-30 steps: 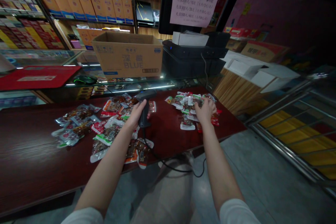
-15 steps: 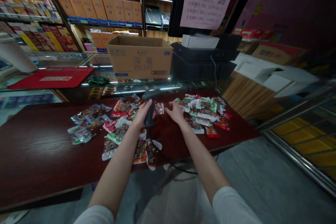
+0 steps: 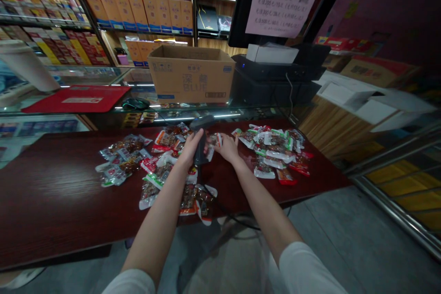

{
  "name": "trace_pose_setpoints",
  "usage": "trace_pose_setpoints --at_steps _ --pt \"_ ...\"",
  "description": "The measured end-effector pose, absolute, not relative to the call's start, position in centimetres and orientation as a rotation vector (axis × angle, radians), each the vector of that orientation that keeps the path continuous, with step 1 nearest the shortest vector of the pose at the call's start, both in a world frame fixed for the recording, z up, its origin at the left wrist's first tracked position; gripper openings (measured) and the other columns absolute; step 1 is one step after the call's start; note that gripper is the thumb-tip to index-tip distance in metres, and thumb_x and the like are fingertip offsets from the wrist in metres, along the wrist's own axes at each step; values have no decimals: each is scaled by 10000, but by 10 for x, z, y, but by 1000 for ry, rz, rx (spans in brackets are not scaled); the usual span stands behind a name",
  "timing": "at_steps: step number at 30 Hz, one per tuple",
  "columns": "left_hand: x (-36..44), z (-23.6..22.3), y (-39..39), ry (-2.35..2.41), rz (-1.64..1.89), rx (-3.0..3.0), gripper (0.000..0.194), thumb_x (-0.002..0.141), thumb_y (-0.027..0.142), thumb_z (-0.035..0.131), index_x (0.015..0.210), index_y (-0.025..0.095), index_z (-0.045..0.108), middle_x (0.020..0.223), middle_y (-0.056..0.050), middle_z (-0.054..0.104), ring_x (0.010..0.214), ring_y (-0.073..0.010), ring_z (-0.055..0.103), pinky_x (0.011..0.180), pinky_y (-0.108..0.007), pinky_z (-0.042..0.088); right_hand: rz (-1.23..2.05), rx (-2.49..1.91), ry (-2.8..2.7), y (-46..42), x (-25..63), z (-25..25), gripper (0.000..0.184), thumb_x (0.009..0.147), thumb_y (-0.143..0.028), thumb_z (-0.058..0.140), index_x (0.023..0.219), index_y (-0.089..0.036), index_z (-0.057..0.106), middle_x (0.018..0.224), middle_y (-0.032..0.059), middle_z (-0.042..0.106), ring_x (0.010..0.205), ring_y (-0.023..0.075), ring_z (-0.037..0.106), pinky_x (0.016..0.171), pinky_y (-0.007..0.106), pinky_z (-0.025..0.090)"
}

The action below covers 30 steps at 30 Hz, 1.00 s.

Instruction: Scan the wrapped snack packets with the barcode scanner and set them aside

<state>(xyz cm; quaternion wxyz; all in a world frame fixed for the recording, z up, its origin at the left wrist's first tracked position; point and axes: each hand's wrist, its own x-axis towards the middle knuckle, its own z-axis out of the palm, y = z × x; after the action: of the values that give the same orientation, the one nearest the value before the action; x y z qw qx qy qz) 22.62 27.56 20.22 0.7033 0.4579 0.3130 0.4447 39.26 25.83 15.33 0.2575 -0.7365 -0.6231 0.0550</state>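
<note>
My left hand (image 3: 191,148) is wrapped round the handle of a dark barcode scanner (image 3: 201,147), its head tilted over the table. Just right of it, my right hand (image 3: 227,148) has its fingers closed on a small snack packet (image 3: 216,140), which lies close by the scanner; its lower part is partly hidden. Under and beside my left arm spreads a pile of snack packets (image 3: 161,167) with red, green and orange edges. Farther left lies a group of clear packets (image 3: 120,161). Another heap of packets (image 3: 274,147) sits right of my right hand.
The dark red table (image 3: 62,193) carries the packets. Behind it, a glass counter holds a cardboard box (image 3: 191,76), a mouse (image 3: 135,104), a red mat (image 3: 77,99) and a white cup (image 3: 29,64). A monitor with a paper sign (image 3: 282,0) stands back right. The scanner's cable (image 3: 237,221) hangs over the front edge.
My right hand has moved left towards the scanner and closed on the snack packet, where it was open before. The view has shifted slightly; my left hand still holds the scanner.
</note>
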Motion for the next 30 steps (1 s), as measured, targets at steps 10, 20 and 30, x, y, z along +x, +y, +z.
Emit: trace_pose_setpoints --at_steps 10,20,30 --pt "228 206 272 696 986 1044 561 674 633 712 919 150 569 672 -7 644 419 -84 501 397 -224 383 631 -1532 -1137 260 431 154 235 675 -203 621 907 -173 595 793 9 629 762 195 634 821 447 556" --pt "231 214 260 695 931 1092 571 691 637 697 942 142 566 690 -16 653 424 -79 502 385 -205 382 806 -1018 -654 217 464 175 264 691 -220 674 864 -228 475 934 -36 618 883 139 647 865 498 606" --pt "240 227 233 569 712 1225 506 718 626 683 833 144 580 667 -23 637 426 -79 498 391 -205 364 715 -933 -617 185 466 169 289 672 -250 717 845 -235 486 882 -55 578 863 118 612 954 520 560"
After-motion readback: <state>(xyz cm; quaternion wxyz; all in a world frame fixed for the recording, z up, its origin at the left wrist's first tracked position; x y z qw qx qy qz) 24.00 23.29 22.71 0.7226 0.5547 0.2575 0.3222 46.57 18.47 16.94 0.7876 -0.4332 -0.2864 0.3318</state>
